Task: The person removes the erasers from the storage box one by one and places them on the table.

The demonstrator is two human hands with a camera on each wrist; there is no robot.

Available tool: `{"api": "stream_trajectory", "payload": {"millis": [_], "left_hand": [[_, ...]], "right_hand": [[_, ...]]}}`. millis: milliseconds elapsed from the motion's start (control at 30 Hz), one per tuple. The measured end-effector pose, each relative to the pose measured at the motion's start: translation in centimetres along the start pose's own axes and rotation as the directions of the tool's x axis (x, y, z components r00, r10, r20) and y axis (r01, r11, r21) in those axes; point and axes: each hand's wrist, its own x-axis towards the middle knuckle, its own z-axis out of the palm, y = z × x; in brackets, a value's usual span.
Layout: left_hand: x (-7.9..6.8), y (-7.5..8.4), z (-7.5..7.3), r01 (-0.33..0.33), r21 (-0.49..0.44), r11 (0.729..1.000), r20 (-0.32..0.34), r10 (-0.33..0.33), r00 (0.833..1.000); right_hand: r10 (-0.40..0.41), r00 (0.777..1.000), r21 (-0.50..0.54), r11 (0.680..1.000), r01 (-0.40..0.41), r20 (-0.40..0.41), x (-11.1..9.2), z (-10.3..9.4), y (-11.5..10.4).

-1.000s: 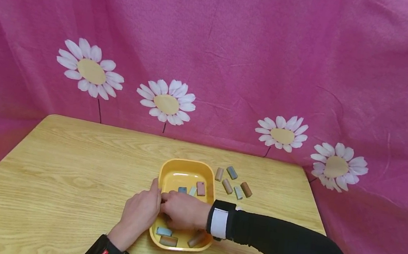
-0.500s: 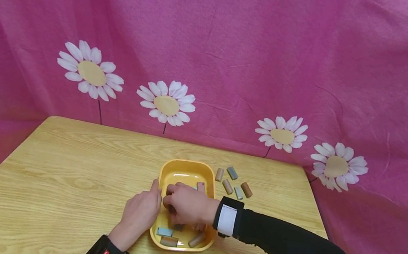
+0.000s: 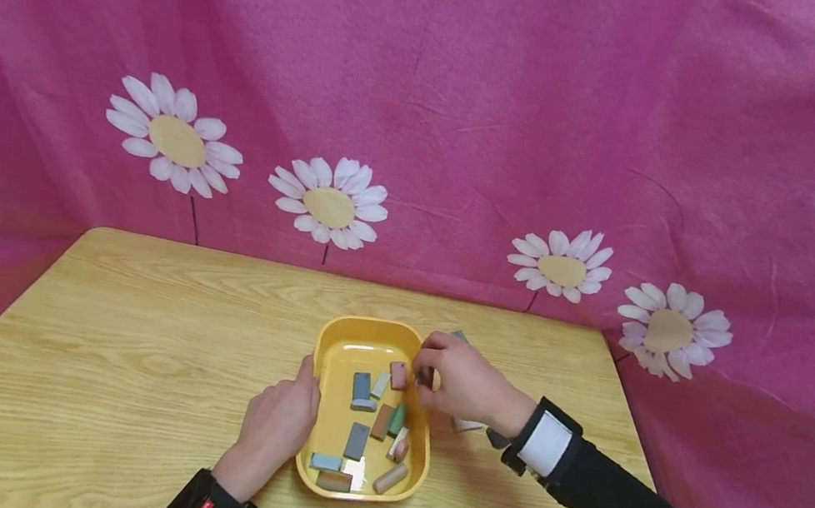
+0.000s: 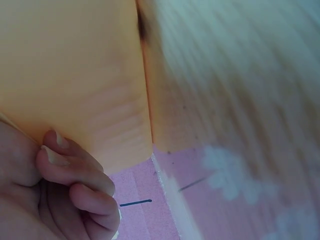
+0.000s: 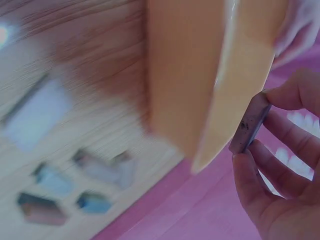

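A yellow plastic tub [image 3: 361,490] stands on the table with several small coloured blocks [image 3: 356,441] in it, grey, blue, green, pink and brown. My left hand [image 3: 278,424] holds the tub's left side, thumb along the rim and fingers curled against the outer wall [image 4: 95,100]. Over the tub's right rim, my right hand [image 3: 468,382] pinches a small dark brownish-grey block [image 5: 250,122] by its ends between thumb and fingers. In the head view this hand partly covers the block.
Several more blocks lie on the table right of the tub, mostly hidden under my right hand in the head view; the right wrist view shows a reddish-brown block [image 5: 42,210] and a blue one [image 5: 93,202]. A pink flowered cloth [image 3: 422,122] hangs behind the wooden table [image 3: 178,345].
My right hand was down inside the tub among the blocks; it has moved right, to the tub's right rim, with a block between its fingers. My left hand stays at the tub's left side.
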Motion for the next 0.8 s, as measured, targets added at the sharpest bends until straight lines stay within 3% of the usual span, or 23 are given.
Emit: {"api": "stream_trajectory", "payload": {"millis": [233,533,800], "left_hand": [[-0.1,0.0,-0.3,0.001,0.004,1.0,0.007,-0.001,1.0],[-0.1,0.2,-0.2,0.004,-0.009,1.0,0.011,-0.004,1.0],[-0.1,0.2,-0.3,0.001,-0.002,1.0,-0.003,-0.001,1.0]], "right_hand": [[0.142,0.99,0.057,0.988,-0.141,-0.018,-2.8,1.7,2.5],[0.085,0.996,-0.002,0.996,-0.084,0.029,-4.7,6.1,3.4],[0.095,0.992,-0.014,0.995,-0.095,0.078,-4.6,5.7,3.5]]}}
